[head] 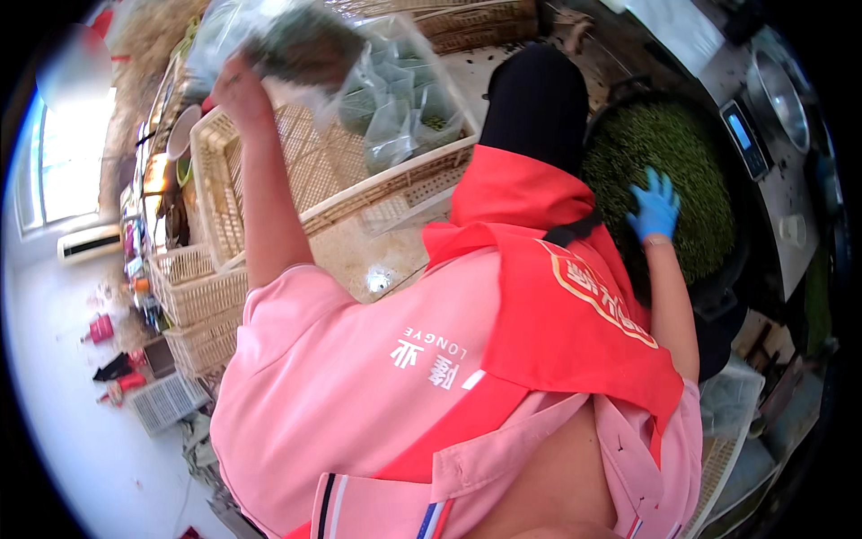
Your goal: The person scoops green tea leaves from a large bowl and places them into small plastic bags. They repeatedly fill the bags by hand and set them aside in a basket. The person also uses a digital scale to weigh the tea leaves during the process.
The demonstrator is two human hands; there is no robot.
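My left hand [239,87], bare and blurred by motion, grips a clear plastic bag [306,44] with dark green contents. It is raised over the far left part of a cream plastic crate [296,158]. Several filled clear bags [404,101] of green material stand at that crate's right end. On the right, my right hand [654,205] wears a blue glove. Its fingers are spread, palm down, on a heap of small loose green plant pieces [693,162]. A large black tub [737,229] holds the heap; whether the fingertips sink into it is hard to see.
A digital scale [744,138] and a steel bowl [778,101] stand on the surface beyond the tub. Stacked cream crates [205,296] are at the left. My black-clad knee [535,101] lies between crate and tub. Another crate [717,471] sits at lower right.
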